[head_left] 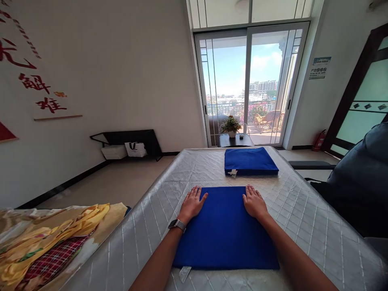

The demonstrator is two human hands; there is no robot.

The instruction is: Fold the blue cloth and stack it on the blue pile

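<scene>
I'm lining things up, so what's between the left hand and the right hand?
The head view shows the near blue fabric piece between the left hand and right hand, nothing on top.

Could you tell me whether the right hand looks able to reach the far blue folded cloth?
Likely yes: the right hand touches the near blue cloth, with only quilted bedcover between it and the far blue cloth.

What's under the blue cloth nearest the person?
The silver quilted cover shows around the blue cloth, and a white tag pokes out; whatever lies directly beneath is hidden.
</scene>
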